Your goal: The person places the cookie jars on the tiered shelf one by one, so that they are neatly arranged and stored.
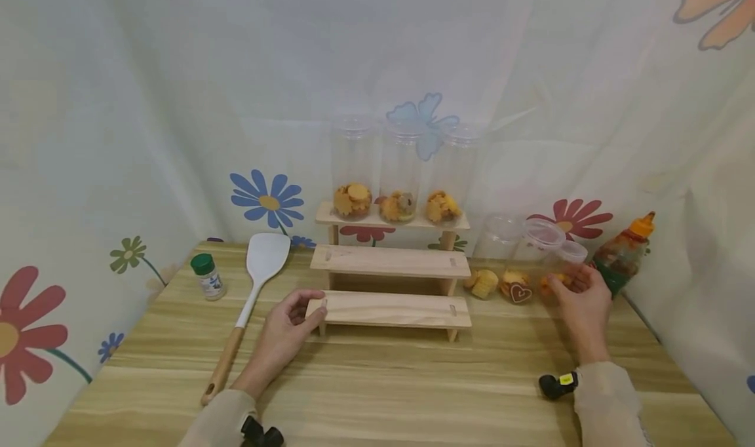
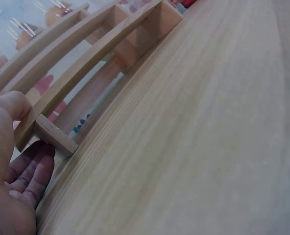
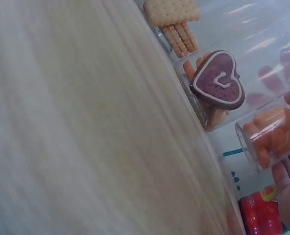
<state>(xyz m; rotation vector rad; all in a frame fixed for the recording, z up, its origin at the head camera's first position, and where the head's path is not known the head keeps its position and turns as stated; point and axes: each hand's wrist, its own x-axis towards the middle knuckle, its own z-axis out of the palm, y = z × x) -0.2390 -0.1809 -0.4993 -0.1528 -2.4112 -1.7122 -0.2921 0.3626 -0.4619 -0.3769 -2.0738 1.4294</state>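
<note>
My left hand [image 1: 280, 329] grips the left end of the lowest step of a three-tier wooden rack [image 1: 389, 308]. In the left wrist view its thumb lies at the board's top and the other fingers curl below, by the leg [image 2: 57, 134]. On the right, my right hand [image 1: 584, 299] holds a small clear jar [image 3: 272, 134] of orange snacks between thumb and fingers. The jar's base looks slightly off the table in the right wrist view. Beside it stand a jar with a heart-shaped cookie [image 3: 218, 81] and a jar of square crackers [image 1: 483, 283].
Three tall clear jars of snacks [image 1: 401, 204] stand on the rack's top step. At the left are a green-capped shaker [image 1: 208, 276] and a white spatula [image 1: 267, 257] with a wooden handle. A sauce bottle [image 1: 622, 253] stands right of my right hand. Flowered cloth [image 1: 265, 201] hangs behind.
</note>
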